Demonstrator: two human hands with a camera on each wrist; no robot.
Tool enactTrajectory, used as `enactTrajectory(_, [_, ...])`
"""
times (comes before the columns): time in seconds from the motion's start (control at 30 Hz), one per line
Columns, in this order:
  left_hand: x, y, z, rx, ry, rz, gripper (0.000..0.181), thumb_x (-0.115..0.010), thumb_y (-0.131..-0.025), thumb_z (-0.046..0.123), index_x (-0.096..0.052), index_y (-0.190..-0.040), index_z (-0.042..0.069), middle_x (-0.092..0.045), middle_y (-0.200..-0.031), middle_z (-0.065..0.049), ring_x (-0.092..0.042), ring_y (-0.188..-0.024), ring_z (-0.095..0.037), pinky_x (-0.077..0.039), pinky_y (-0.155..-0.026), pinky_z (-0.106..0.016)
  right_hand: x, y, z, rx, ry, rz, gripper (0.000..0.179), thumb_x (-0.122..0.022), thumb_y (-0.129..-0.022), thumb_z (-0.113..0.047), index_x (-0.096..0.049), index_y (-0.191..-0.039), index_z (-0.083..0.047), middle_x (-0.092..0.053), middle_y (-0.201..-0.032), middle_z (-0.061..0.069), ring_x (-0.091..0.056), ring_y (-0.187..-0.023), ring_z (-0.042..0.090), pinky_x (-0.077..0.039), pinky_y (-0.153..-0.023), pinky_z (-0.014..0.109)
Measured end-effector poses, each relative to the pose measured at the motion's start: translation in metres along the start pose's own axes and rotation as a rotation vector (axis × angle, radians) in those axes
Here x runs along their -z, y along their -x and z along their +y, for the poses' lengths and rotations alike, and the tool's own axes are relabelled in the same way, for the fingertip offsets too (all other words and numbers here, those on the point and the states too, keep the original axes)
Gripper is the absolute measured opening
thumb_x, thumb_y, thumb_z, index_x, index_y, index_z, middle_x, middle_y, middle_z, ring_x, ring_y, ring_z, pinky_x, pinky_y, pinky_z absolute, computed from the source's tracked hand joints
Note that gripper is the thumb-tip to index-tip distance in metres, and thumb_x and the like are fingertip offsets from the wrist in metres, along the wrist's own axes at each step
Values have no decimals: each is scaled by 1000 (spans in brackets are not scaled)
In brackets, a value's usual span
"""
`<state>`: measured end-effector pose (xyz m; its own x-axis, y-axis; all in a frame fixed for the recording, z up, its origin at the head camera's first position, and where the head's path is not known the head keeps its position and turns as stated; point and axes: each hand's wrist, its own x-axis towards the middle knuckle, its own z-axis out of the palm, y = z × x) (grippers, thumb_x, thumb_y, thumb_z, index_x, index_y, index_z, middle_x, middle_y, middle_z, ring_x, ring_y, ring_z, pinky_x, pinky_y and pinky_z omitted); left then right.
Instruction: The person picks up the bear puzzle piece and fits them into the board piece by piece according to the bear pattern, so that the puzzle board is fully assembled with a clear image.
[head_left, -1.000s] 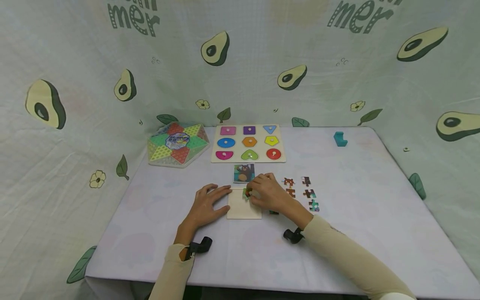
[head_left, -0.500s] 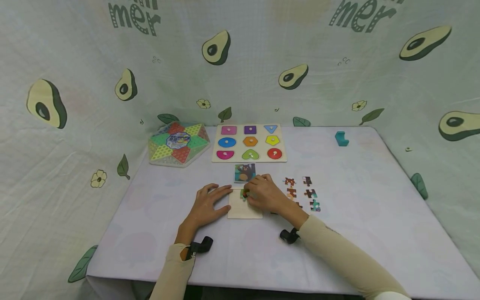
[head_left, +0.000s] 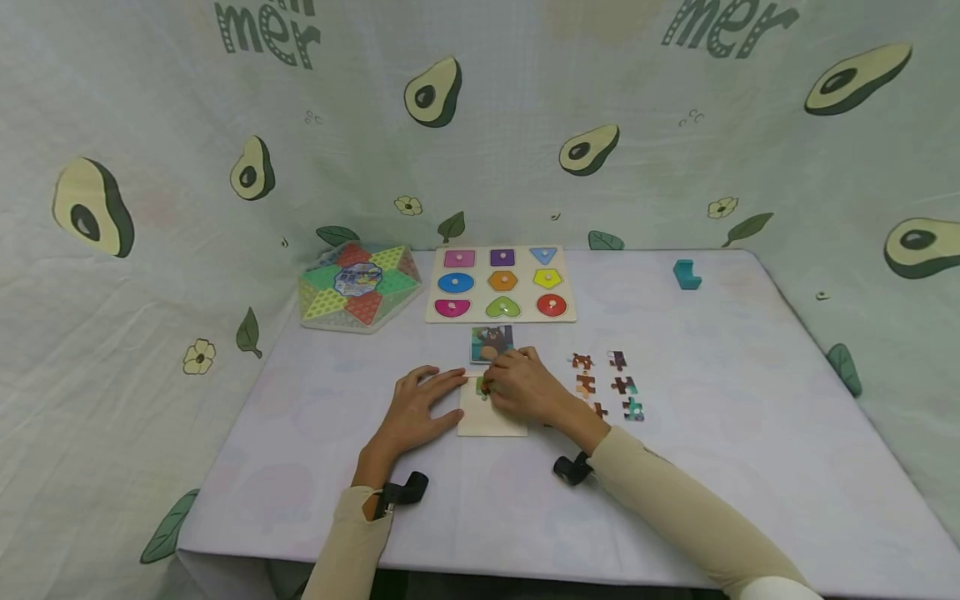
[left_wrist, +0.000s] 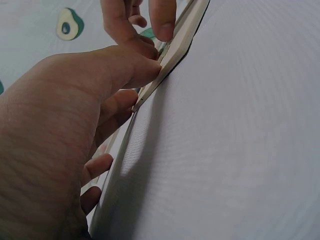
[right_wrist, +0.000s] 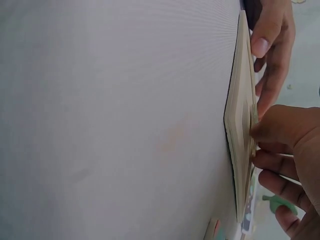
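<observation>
A small pale wooden puzzle tray (head_left: 491, 423) lies on the table in the head view. My right hand (head_left: 522, 387) is over its upper part and pinches a green jigsaw piece (head_left: 482, 386) near the tray's top left corner; the fingers hide part of the piece. In the right wrist view, thumb and fingers of that hand (right_wrist: 285, 145) meet low over the tray (right_wrist: 237, 120). My left hand (head_left: 422, 408) rests spread at the tray's left edge, thumb and fingertips touching it, as the left wrist view of the tray (left_wrist: 172, 55) also shows.
Several loose jigsaw pieces (head_left: 624, 385) lie right of the tray. A bear picture (head_left: 491, 343) is just behind it. Farther back are a wooden shape board (head_left: 481, 268), a hexagonal patterned box (head_left: 360, 287) and a small teal block (head_left: 686, 275). A printed cloth (head_left: 510, 200) hangs behind the table.
My right hand has moved a little left with the green jigsaw piece, toward the tray's top left corner. My left hand has stayed at the tray's edge.
</observation>
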<state>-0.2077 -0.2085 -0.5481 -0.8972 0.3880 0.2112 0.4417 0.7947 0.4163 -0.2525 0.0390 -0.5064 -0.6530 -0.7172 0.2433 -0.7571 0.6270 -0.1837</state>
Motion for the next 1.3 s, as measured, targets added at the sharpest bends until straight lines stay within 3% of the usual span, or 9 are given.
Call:
enactTrajectory(0.3, [0, -2, 4, 6, -3, -19, 58, -66, -91, 47, -54, -146, 30, -47, -151, 13, -34, -138, -27, -25, -107, -57, 0, 2, 0, 11, -63, 38, 13, -75, -90, -17, -78, -103, -14, -66, -107, 1, -58, -105, 22, -40, -91, 46])
enactTrajectory(0.67, [0, -4, 9, 33, 0, -52, 59, -65, -92, 49, -53, -147, 31, -46, -152, 12, -32, -139, -28, -24, -108, -56, -7, 3, 1, 15, -80, 21, 16, -73, -93, -18, -78, -108, -14, -56, -111, 2, -53, -100, 21, -39, -85, 44])
enactTrajectory(0.9, [0, -5, 11, 19, -6, -47, 63, -65, -92, 47, -45, -151, 38, -48, -151, 9, -33, -139, -29, -24, -109, -57, -5, 6, 1, -11, -107, -1, 19, -70, -94, -16, -77, -112, -12, -53, -114, 2, -54, -104, 20, -38, -86, 43])
enactTrajectory(1.1, [0, -5, 11, -43, -60, -49, 52, -62, -94, 46, -55, -144, 36, -45, -153, 8, -34, -138, -31, -25, -107, -60, 10, 14, 0, -93, -125, -23, 23, -69, -94, -16, -73, -116, -14, -61, -119, 1, -55, -112, 21, -38, -91, 45])
enactTrajectory(1.3, [4, -1, 9, -26, -74, -26, 47, -64, -93, 44, -60, -139, 37, -47, -151, 9, -36, -137, -30, -25, -107, -60, 39, 28, 9, -98, -152, 53, 21, -72, -92, -12, -74, -112, -12, -66, -114, 2, -57, -113, 23, -38, -94, 46])
